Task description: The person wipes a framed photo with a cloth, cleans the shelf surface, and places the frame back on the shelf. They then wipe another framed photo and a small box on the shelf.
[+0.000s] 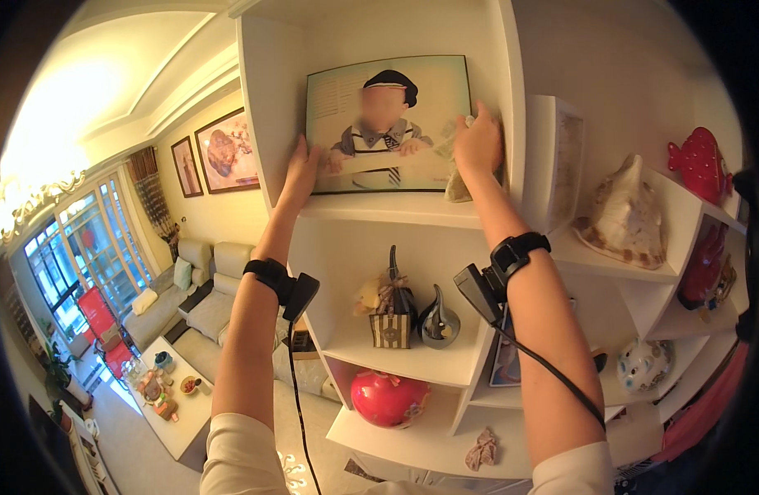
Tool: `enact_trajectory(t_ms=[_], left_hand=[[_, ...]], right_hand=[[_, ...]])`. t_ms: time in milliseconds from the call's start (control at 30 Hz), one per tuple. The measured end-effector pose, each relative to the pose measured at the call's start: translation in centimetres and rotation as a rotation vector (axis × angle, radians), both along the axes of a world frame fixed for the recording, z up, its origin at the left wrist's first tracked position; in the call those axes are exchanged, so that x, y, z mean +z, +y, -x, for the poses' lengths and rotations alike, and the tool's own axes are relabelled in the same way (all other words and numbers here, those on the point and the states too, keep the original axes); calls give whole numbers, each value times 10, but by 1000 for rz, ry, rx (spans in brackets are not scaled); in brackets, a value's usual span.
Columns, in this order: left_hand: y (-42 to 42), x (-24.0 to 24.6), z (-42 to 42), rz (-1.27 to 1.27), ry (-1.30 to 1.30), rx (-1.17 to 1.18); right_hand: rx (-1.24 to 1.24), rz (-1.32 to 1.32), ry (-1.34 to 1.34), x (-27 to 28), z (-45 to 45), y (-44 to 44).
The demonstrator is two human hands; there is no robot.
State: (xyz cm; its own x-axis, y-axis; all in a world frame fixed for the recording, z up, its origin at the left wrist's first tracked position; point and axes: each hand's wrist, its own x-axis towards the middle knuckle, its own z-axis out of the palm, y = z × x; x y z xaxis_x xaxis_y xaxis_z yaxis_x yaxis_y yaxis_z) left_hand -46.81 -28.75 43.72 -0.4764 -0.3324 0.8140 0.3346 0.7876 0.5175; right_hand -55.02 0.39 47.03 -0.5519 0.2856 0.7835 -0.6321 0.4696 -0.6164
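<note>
A framed photo print (385, 133) of a child in a black cap stands on the upper shelf, tilted a little. At its lower left edge is my left hand (302, 170), its fingers against the frame. My right hand (478, 142) is at the right edge, with a pale crumpled cloth (459, 182) between it and the picture; the cloth hangs down to the shelf board. Both wrists carry black strapped devices with cables. The fingertips behind the frame are hidden.
Below stand a striped gift bag (390, 330), a dark gourd-shaped ornament (439, 325) and a red round ornament (389, 398). A crumpled cloth (482, 448) lies on the lowest board. To the right are a large seashell (627, 213), a red fish ornament (701, 164) and a patterned piggy bank (644, 365).
</note>
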Motion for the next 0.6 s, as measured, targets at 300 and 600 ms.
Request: enact_trajectory(t_ms=[300,600], left_hand=[[-4,-1,3,-104,-48,-14],[3,-1,0,-83,-62,-18]], right_hand=[[99,-90,101,-7,-42,0],[158,-107,247,-14,-62,3]])
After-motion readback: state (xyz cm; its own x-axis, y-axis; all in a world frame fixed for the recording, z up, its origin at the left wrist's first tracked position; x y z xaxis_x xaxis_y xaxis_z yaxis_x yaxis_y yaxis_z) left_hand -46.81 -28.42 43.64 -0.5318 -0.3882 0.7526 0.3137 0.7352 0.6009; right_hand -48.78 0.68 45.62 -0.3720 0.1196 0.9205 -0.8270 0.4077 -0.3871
